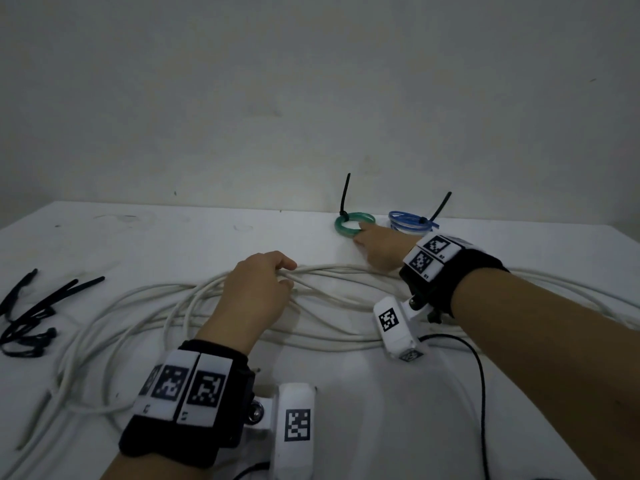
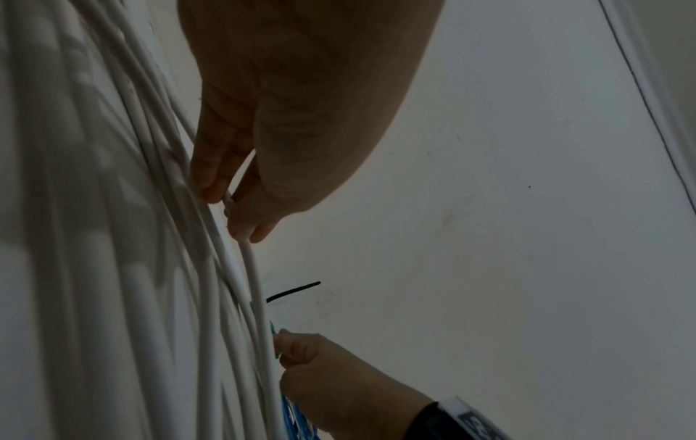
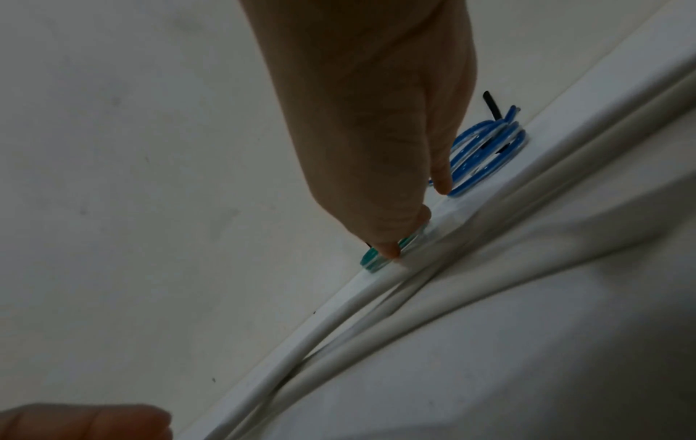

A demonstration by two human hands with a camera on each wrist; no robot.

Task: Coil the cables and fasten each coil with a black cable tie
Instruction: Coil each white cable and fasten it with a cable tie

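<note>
The white desk (image 1: pixel 346 410) carries a long white cable (image 1: pixel 145 299) spread in loose, overlapping loops from the left edge to the right edge, across the middle of the surface.

Left hand (image 1: pixel 256 292): positioned over the middle of the loops, fingers (image 2: pixel 211 178) curled around several strands of the white cable, thumb on the far side. The left wrist view shows the strands passing between the fingers and thumb.

Right hand (image 1: pixel 381 247): extended toward the far edge of the desk. Its fingers (image 3: pixel 388 247) are straight, and the fingertips rest on the near rim of the green coil (image 1: pixel 353 224). No finger is curled around the coil.

Green coil: lies flat at the far edge, right of centre, already fastened with a black cable tie (image 1: pixel 345 195) whose tail stands upright against the wall.

Blue coil (image 1: pixel 408 221): lies flat just to the right of the green coil at the same far edge, fastened with a second cable tie (image 1: pixel 438 207), tail tilted to the right. The two coils lie close together; contact between them cannot be determined.

Loose cable ties (image 1: pixel 31 313): a small pile of black ties near the left edge of the desk, apart from the white cable loops.

A thin black lead (image 1: pixel 481 393) runs from the right wrist unit toward the near edge.
</note>
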